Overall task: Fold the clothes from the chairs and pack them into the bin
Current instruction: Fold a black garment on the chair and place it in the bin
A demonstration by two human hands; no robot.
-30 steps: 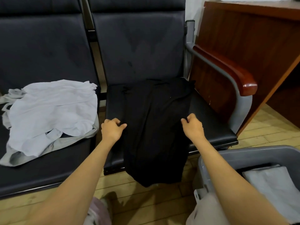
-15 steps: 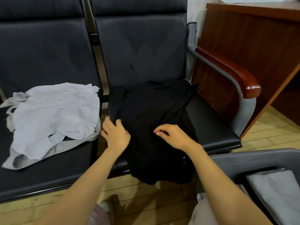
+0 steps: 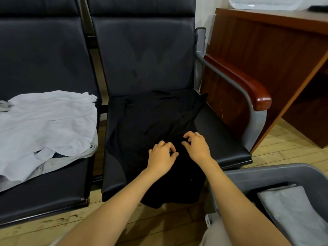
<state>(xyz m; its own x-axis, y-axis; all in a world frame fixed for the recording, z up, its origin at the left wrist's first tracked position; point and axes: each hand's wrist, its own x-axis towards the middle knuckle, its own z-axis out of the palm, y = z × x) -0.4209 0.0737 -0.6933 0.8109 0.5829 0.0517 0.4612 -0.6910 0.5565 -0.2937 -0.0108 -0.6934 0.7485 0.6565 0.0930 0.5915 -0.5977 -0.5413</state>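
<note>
While both hands work the middle of the black garment [image 3: 156, 118], here's the picture: the left hand [image 3: 162, 156] has its fingers [image 3: 161, 144] curled, thumb and forefinger nipping the dark cloth. The right hand [image 3: 196, 146] is just beside it, fingers bent and pinching a fold too. That garment lies on the right chair [image 3: 221, 139], its lower end spilling over the seat's front edge. Over on the left chair [image 3: 44, 197], a rumpled white shirt [image 3: 48, 125]. Bottom right, the grey bin [image 3: 266, 173] with a folded grey cloth [image 3: 291, 210] inside. A wooden desk [image 3: 266, 41] stands beyond the armrest [image 3: 248, 86].
</note>
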